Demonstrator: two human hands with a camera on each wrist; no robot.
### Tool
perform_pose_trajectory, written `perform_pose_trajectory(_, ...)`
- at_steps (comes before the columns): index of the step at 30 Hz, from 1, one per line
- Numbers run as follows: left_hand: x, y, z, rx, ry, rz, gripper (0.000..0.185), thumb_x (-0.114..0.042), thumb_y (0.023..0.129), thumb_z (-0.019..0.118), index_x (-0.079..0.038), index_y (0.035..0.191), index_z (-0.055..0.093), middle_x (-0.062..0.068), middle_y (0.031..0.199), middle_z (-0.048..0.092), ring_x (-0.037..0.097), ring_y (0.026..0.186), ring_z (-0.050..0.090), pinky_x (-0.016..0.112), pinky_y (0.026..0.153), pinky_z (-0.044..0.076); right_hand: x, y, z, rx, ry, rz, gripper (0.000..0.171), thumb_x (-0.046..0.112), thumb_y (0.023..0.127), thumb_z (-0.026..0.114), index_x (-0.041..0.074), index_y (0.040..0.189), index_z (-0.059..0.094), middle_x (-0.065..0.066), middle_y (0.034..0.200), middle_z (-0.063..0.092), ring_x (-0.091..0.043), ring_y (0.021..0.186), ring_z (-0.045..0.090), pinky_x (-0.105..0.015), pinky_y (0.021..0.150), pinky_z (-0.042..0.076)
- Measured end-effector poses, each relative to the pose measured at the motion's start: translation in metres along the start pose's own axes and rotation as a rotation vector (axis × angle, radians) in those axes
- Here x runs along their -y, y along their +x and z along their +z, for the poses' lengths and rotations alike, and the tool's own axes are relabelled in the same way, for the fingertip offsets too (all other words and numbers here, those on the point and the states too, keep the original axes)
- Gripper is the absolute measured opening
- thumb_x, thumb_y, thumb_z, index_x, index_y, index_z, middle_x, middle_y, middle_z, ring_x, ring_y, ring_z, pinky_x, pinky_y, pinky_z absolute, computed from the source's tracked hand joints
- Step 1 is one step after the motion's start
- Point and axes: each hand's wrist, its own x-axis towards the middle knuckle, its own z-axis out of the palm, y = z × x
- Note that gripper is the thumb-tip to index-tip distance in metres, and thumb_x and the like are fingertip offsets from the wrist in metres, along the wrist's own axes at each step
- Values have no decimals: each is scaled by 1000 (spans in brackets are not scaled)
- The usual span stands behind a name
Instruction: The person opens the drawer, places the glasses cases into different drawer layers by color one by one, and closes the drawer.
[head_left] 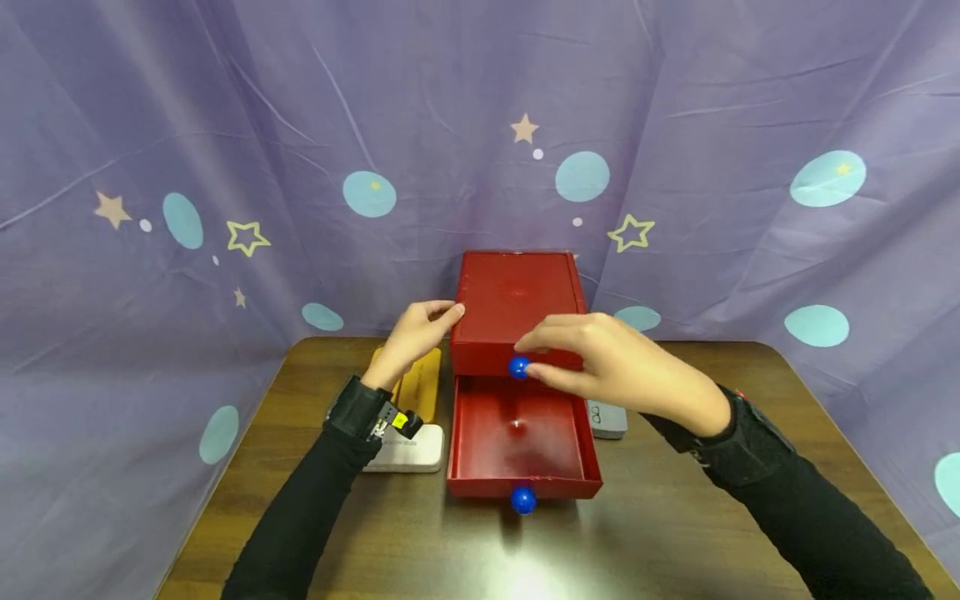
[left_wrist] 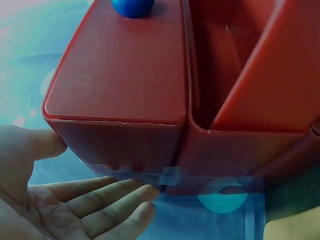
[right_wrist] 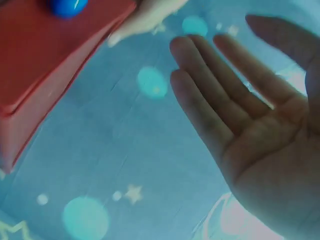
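1. Red drawer unit stands on the counter, backed up near the cloth, its front toward the person; likely set so that both drawers can run forward.
2. Lower drawer is pulled well out, its blue knob foremost. Upper drawer sits closed above it, with a matching upper knob.
3. Left hand: fingers extended, not wrapped round anything; thumb against the unit's left edge. My reading: it steadies the body against sliding.
4. Right hand: hovers before the upper drawer, fingers loosely extended. Thumb overlaps the upper knob in the head view, but the right wrist view shows the palm bare and the fingers apart from the unit. No grip.
5. Hands well apart from each other, one each side of the unit.
6. Left of the unit: yellow case, with white case just in front. Right: grey case bearing a glasses drawing, partly hidden. All lie beside the drawer's path, perhaps to leave it free.
7. Surface: brown wood grain, rounded far corners, strong glare near the front.
8. Room: purple cloth hangs behind, creased, printed with stars, dots and turquoise ovals. Nothing beyond it shows.
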Motion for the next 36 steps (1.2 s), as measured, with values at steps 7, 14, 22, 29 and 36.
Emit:
perform_pose_trajectory(7, 6, -14, -1, -106, 182, 120, 48, -33, 101, 61, -1, 137, 63, 16, 124, 73, 31, 112, 71, 45, 96, 55, -37, 0, -7, -183, 54, 248, 15, 8, 95, 71, 9, 108, 77, -2, 98, 77, -11, 83, 69, -38, 79, 59)
perform_pose_trajectory(14, 12, -36, -9, -198, 190, 202, 46, -26, 96, 70, -2, 135, 65, 17, 122, 74, 32, 106, 74, 47, 95, 57, -68, -5, -3, -275, 26, 435, 14, 10, 97, 67, 7, 105, 78, -8, 96, 77, -20, 83, 72, -37, 76, 59)
perform_pose_trajectory(22, 19, -59, -13, -257, 354, 286, 45, -25, 93, 72, -7, 134, 67, 14, 119, 75, 32, 107, 73, 50, 88, 57, -91, -11, 6, -247, 61, 607, 21, 16, 98, 66, 2, 110, 76, -16, 97, 77, -27, 86, 71, -37, 72, 52)
perform_pose_trajectory(29, 23, -74, -14, -251, 420, 324, 47, -24, 91, 74, -9, 135, 67, 11, 122, 74, 33, 111, 71, 51, 88, 57, -107, -12, 18, -145, 91, 702, 35, 25, 99, 66, -3, 117, 73, -19, 101, 76, -29, 89, 70, -41, 75, 54)
perform_pose_trajectory(36, 33, -86, -19, -221, 532, 349, 47, -25, 89, 76, -8, 132, 68, 14, 123, 74, 32, 93, 73, 50, 75, 57, -115, -10, 26, -104, 102, 674, 33, 30, 103, 59, 3, 111, 75, -7, 76, 68, -18, 67, 55, -29, 60, 40)
